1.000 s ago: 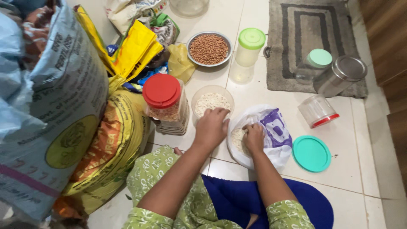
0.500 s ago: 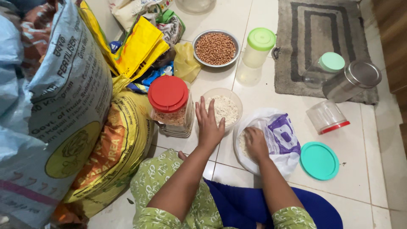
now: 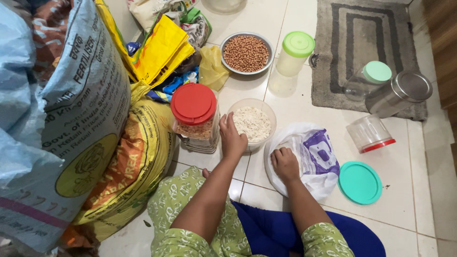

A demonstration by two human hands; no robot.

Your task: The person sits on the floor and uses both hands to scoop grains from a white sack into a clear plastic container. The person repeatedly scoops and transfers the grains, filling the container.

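My left hand (image 3: 232, 137) rests against the near-left rim of a clear round container (image 3: 267, 107) filled with white flakes. My right hand (image 3: 284, 163) is closed as a fist inside the open mouth of a white and purple plastic bag (image 3: 314, 154) lying on the tiled floor; whether it holds flakes I cannot see. A jar with a red lid (image 3: 194, 110) stands just left of my left hand. A loose teal lid (image 3: 360, 182) lies to the right of the bag.
Big printed sacks (image 3: 81, 119) lean at the left. A steel bowl of peanuts (image 3: 246, 52), a green-lidded jar (image 3: 293, 53), a steel canister (image 3: 397, 93), a tipped mint-lidded jar (image 3: 366, 79) and a tipped red-rimmed container (image 3: 369, 133) lie near a grey mat (image 3: 366, 33).
My left hand moved from over the flake container, spread its fingers, and now rests at the container's rim. My right hand has closed into a fist in the bag.
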